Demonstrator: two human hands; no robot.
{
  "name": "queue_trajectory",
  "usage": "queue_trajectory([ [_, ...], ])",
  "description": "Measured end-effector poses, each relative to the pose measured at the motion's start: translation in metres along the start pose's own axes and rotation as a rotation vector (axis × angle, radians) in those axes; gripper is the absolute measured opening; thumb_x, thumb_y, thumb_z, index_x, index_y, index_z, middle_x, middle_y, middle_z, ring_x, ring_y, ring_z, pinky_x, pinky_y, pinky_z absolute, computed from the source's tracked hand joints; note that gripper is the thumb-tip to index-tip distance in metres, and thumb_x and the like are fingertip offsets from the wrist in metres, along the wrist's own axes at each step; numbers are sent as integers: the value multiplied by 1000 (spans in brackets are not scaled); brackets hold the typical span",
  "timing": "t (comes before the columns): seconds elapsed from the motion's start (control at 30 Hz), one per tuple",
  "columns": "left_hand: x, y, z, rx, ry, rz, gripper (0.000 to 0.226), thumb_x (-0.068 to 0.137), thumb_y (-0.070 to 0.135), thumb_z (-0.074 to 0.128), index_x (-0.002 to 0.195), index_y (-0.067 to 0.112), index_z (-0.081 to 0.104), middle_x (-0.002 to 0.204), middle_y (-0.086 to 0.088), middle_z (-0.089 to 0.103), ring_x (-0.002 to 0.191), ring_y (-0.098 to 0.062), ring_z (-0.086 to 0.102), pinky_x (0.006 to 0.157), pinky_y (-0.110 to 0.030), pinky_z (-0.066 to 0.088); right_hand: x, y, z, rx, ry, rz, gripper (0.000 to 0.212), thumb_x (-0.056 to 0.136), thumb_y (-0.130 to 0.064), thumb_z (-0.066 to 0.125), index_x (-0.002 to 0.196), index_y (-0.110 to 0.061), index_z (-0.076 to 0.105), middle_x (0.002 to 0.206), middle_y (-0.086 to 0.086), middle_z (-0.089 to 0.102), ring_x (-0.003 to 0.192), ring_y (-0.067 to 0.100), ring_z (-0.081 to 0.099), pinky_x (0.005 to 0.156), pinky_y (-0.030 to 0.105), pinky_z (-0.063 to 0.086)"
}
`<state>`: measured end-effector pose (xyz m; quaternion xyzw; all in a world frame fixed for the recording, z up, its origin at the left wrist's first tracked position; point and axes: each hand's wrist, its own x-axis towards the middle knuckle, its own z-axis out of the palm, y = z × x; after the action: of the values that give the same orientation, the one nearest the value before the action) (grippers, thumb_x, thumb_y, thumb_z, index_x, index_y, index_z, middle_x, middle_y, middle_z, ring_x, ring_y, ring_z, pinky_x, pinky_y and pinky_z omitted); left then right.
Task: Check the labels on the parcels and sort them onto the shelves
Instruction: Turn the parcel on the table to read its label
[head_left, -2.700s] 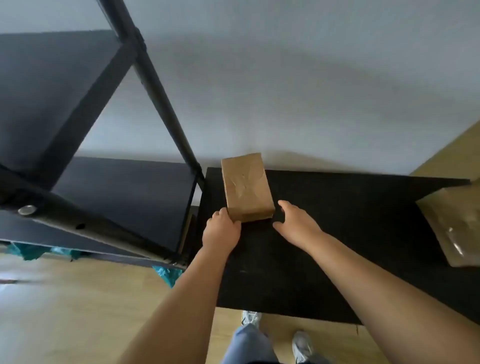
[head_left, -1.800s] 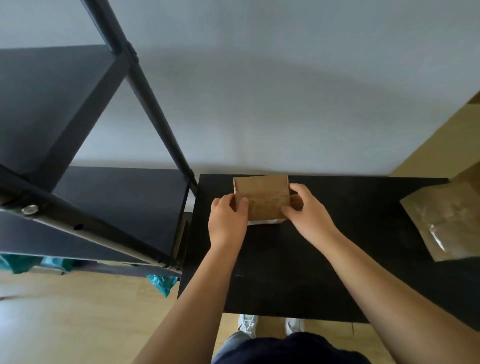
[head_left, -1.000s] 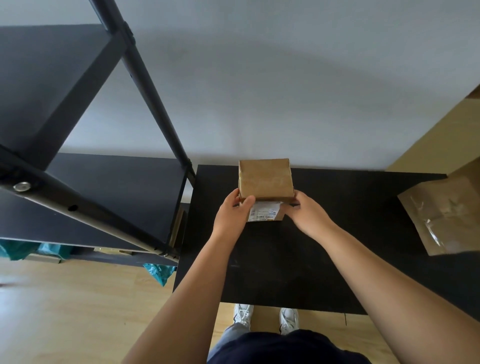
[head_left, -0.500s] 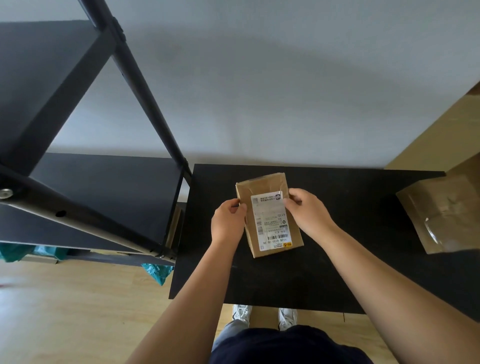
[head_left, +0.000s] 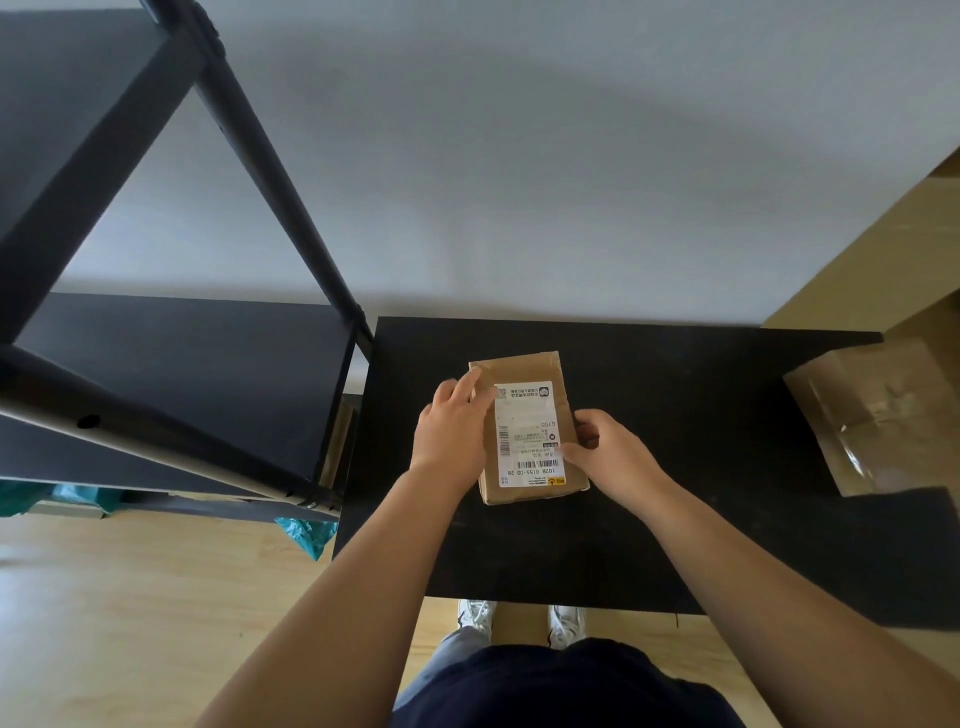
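Parcel in hand: we hold the small brown parcel by its two long edges, our left hand clasped on its left side with fingers reaching up its far corner, our right hand pinching its right edge lower down, both closed on it. It sits over the middle of the black table, whether resting or just lifted we cannot tell. Change noted: a moment ago the parcel lay plain side up; we have since turned it over, and the white label now faces us, its barcode end nearest, print too small to read. We judge the check is under way and shelving still to come. Left of the table stands the black shelf unit, its lower board bare where visible. At the table's right end lies a second parcel, untouched.
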<state>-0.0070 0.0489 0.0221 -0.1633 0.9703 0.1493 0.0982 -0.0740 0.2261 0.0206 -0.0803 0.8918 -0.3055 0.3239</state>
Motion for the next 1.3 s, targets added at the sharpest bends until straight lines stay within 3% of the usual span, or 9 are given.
queue_trajectory([
  [0.13,10,-3,-5,217,-89,143,74,92,19,64,153,28,24,165,-2,8,152,-27,1,121,-46,16,-1,-1,-1,2,33,-35,53,90,-28,64,139,-20,45,134,0,57,119,17,57,86,28,50],
  [0.2,11,-5,-4,255,-86,140,75,92,21,64,154,29,22,165,-1,10,152,-26,4,121,-47,15,-2,-3,-1,-3,59,-61,51,91,-26,63,138,-20,45,135,0,56,117,15,58,75,19,46],
  [0.33,7,-5,0,344,-4,121,70,91,36,65,151,29,30,159,-2,28,146,-26,24,119,-45,23,-6,-7,-4,-56,183,-90,52,92,-28,60,141,-23,43,138,2,48,116,15,55,78,22,44],
  [0.47,1,2,4,385,78,69,57,89,49,62,138,25,47,136,-3,51,127,-23,45,108,-39,35,-10,-7,-4,-165,318,-144,50,91,-26,62,138,-22,46,137,2,49,123,18,48,94,33,49],
  [0.6,-4,6,6,343,56,1,54,89,56,57,132,24,53,131,-4,54,122,-23,50,105,-37,37,-13,-4,2,-176,362,-138,54,89,-26,65,138,-21,45,134,2,49,122,18,49,91,34,51],
  [0.97,-15,29,-1,308,-98,-74,51,92,60,48,114,15,59,95,-2,58,74,-14,52,65,-29,41,-20,1,17,-387,311,-222,46,92,-27,60,136,-22,50,133,3,46,122,17,45,94,30,47],
  [1.03,-12,29,-5,264,-69,-74,47,96,56,44,111,15,62,92,-2,58,77,-16,57,68,-30,45,-19,2,16,-391,298,-244,42,93,-26,59,134,-22,52,135,2,45,123,17,45,96,30,46],
  [1.13,7,19,-11,246,25,-7,34,98,38,51,122,15,60,118,-5,62,106,-22,59,89,-36,47,-19,3,14,-395,268,-247,41,93,-24,57,134,-23,51,136,0,44,125,17,43,98,30,45],
  [1.3,30,3,-13,267,-81,54,68,93,25,62,152,18,29,155,-8,36,143,-28,32,115,-45,26,-21,3,13,-458,261,-252,42,93,-27,58,134,-24,50,136,0,45,124,17,45,99,31,47],
])
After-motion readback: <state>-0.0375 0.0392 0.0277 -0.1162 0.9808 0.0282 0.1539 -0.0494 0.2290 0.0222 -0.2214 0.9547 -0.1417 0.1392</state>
